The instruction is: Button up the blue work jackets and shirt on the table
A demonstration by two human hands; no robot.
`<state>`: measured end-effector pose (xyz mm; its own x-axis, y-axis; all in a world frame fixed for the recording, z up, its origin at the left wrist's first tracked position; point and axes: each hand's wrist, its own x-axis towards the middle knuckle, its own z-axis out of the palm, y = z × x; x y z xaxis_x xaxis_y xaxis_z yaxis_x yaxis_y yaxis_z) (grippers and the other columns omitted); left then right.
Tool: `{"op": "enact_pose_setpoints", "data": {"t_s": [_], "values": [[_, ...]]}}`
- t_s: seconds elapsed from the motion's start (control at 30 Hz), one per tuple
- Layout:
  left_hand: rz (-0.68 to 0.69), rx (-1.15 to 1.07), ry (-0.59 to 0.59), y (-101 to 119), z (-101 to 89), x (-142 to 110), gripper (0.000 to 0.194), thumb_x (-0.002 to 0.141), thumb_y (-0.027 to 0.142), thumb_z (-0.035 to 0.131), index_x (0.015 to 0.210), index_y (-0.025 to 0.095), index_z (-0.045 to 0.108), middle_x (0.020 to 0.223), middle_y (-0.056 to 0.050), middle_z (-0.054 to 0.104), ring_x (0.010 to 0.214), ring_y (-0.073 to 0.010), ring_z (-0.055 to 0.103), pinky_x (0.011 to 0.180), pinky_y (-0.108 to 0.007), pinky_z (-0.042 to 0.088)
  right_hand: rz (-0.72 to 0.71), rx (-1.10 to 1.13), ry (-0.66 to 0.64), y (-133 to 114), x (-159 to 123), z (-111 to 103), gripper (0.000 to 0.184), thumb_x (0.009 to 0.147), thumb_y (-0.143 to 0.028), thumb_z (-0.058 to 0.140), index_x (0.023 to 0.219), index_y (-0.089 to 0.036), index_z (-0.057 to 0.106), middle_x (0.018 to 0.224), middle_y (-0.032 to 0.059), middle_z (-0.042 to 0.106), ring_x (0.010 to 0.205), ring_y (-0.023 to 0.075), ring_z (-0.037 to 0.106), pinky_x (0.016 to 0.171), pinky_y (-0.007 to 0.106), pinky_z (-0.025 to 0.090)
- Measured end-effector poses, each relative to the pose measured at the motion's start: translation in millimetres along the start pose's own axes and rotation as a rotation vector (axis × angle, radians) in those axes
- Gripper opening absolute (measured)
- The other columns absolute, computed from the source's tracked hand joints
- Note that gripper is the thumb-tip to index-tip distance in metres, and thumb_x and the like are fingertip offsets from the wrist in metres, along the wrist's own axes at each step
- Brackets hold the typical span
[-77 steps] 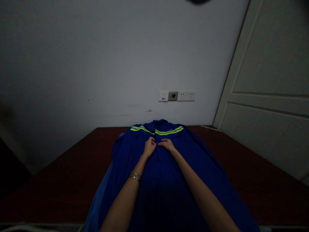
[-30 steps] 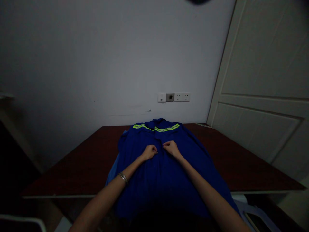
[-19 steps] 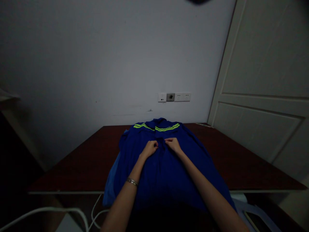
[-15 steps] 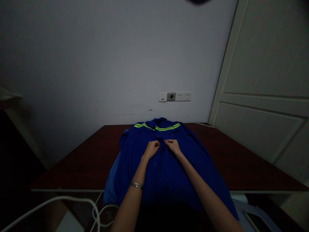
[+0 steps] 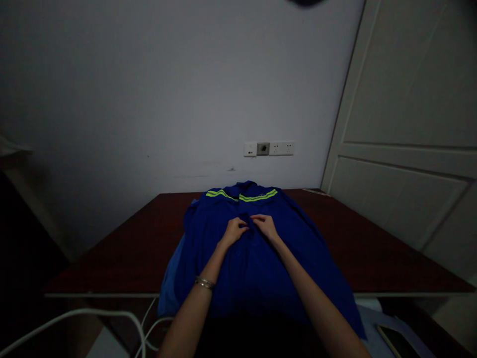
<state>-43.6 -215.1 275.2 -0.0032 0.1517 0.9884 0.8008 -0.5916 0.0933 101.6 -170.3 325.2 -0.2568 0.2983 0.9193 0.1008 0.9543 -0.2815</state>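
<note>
A dark blue work shirt (image 5: pixel 223 268) with yellow-green stripes across the chest lies front up, its collar toward the wall and its lower part hanging over the near table edge. At the front opening, below the stripes, my left hand (image 5: pixel 234 230) has its fingers curled on the cloth, thumb and forefinger close together. Just to its right, my right hand (image 5: pixel 265 225) pinches the other side of the opening. A small gap separates the fingertips. Any button between them is too dark to make out. Lighter blue cloth (image 5: pixel 169 286) shows beneath the shirt's left side.
The dark red table (image 5: pixel 130 248) stands against a wall with a row of sockets (image 5: pixel 281 148). A pale panelled door (image 5: pixel 402 189) is on the right. White cables (image 5: pixel 100 312) loop below the table's front left; a phone (image 5: pixel 397 340) lies low at the right.
The fingers of my left hand have loosened slightly and its forearm has shifted a little left. My right hand has barely moved. The shirt stays in place.
</note>
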Motion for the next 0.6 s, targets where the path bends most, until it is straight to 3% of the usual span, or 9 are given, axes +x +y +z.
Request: {"op": "enact_pose_setpoints", "data": {"t_s": [0.2, 0.6], "values": [[0.013, 0.082, -0.039, -6, -2.7, -1, 0.014, 0.073, 0.02, 0.063, 0.083, 0.015, 0.07, 0.085, -0.005, 0.065, 0.082, -0.0159, 0.058, 0.076, -0.026, 0.042, -0.037, -0.017, 0.0, 2, -2, 1, 0.034, 0.06, -0.021, 0.049, 0.086, -0.01, 0.069, 0.078, 0.0072, 0.07, 0.065, 0.0158, 0.062, 0.059, 0.025, 0.047], [0.074, 0.194, -0.033, 4, -1.6, -4, 0.021, 0.082, 0.016, 0.049, 0.089, 0.015, 0.069, 0.086, -0.008, 0.063, 0.084, -0.0178, 0.054, 0.079, -0.028, 0.04, -0.121, -0.087, -0.022, -8, -10, -1, 0.031, 0.062, -0.021, 0.049, 0.083, -0.013, 0.07, 0.079, 0.0065, 0.07, 0.072, 0.0177, 0.063, 0.067, 0.027, 0.048]]}}
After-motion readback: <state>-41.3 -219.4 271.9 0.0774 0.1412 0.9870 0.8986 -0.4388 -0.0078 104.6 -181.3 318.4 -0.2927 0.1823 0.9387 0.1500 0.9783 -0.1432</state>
